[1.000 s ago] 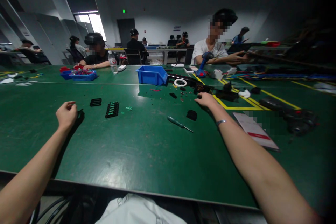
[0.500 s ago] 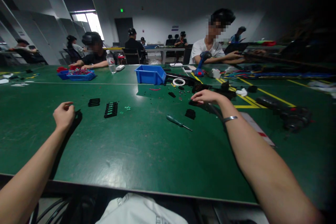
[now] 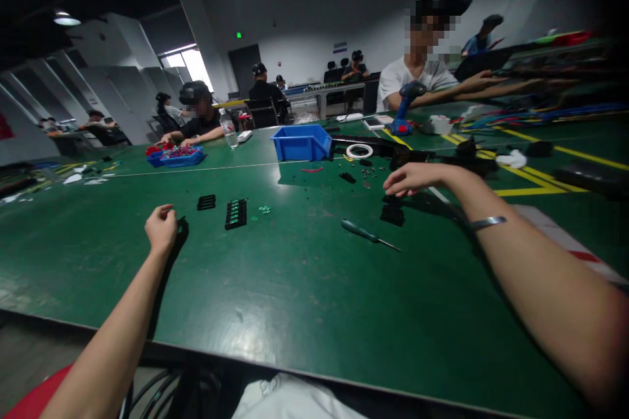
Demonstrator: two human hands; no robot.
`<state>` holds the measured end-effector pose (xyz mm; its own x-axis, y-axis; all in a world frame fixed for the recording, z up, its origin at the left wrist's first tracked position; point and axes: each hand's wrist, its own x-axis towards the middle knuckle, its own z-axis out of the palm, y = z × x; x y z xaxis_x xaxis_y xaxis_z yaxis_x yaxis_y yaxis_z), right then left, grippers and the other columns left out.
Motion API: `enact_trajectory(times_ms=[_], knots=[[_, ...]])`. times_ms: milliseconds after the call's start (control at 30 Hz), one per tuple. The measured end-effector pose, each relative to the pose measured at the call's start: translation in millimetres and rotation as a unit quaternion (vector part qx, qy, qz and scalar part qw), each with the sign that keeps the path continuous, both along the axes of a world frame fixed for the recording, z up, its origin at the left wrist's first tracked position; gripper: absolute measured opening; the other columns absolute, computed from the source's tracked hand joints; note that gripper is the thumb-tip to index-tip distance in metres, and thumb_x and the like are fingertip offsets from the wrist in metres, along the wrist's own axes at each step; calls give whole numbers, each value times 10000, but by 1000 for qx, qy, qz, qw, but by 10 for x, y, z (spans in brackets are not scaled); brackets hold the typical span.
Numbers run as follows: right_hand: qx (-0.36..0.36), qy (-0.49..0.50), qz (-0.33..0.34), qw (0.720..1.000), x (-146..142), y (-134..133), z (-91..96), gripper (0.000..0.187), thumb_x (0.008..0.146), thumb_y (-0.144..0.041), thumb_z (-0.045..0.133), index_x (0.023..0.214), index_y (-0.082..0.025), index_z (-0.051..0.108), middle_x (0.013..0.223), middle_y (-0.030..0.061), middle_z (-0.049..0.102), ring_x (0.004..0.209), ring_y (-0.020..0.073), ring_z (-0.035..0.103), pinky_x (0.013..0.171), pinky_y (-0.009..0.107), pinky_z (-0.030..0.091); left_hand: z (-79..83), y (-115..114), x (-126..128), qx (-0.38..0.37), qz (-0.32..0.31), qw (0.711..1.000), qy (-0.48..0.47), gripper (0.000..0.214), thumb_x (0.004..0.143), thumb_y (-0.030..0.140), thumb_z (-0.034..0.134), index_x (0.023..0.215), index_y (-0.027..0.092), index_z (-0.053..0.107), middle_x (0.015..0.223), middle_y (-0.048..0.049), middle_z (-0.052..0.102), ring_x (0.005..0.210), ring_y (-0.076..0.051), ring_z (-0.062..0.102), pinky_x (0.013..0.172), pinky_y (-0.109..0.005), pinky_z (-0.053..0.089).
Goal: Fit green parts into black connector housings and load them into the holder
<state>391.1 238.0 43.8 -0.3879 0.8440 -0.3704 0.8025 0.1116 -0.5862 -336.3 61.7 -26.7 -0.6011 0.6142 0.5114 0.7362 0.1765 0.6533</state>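
My left hand [image 3: 162,229] rests on the green table [image 3: 236,301] with its fingers curled in. Whatever may be inside that curl is hidden. Right of it lie a slotted black plastic piece [image 3: 206,201] and a black holder with rows of green parts [image 3: 236,213]. Several small green pieces [image 3: 265,209] are scattered beside the holder. My right hand [image 3: 410,178], with a metal bracelet on the wrist, reaches over a black block [image 3: 392,215]. Its fingers are apart and bent downward, and another dark piece shows just beneath the fingertips. A green-handled screwdriver [image 3: 361,230] lies nearer to me.
Beyond my hands stand a blue bin [image 3: 302,144], a white ring [image 3: 360,151] and a water bottle [image 3: 228,129]. A blue power drill [image 3: 407,108] stands farther right. A person in a white shirt [image 3: 393,82] sits across the table; another sits behind a blue tray [image 3: 184,158].
The view has swung left and tilted, so everything sits farther right in the picture. My right hand has shifted slightly left relative to the black block. My left hand stays curled.
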Motion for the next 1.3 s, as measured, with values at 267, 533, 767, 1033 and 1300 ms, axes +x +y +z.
enact_trajectory(times_ms=[267,533,767,1033,1300], knots=[[7,-31,8,999,-51,10,-19,218,781,-173,731,971,-128,828,902,142,778,723,176,684,619,262,462,-39,57,-30,24,22,999,-14,387,835,296,520,1142,137,694,878,-76,712,781,-219,669,746,-327,548],[61,-75,43,994,-144,-346,570,267,808,-292,776,1044,-173,814,1016,148,775,869,243,722,635,269,483,-64,62,-63,25,18,999,-34,369,848,265,529,1146,118,688,893,-65,707,804,-205,648,765,-312,529],[-89,-137,21,986,-576,-833,448,226,664,-373,818,772,-176,797,736,119,734,634,209,668,596,319,520,-117,84,-129,31,3,999,-38,399,840,291,551,1170,120,697,906,-81,719,760,-184,640,732,-287,513],[-48,-198,35,978,-782,-842,283,172,610,-325,811,618,-184,712,593,55,644,500,145,538,495,287,389,-163,115,-174,26,4,999,-34,398,847,306,548,1182,147,695,895,-68,711,742,-188,643,733,-301,521],[17,-186,49,981,-824,-859,335,82,684,-211,713,632,-147,708,637,78,669,551,173,577,540,308,397,-156,97,-177,15,5,999,-29,439,850,314,532,1222,131,678,922,-75,703,775,-187,647,739,-296,522]])
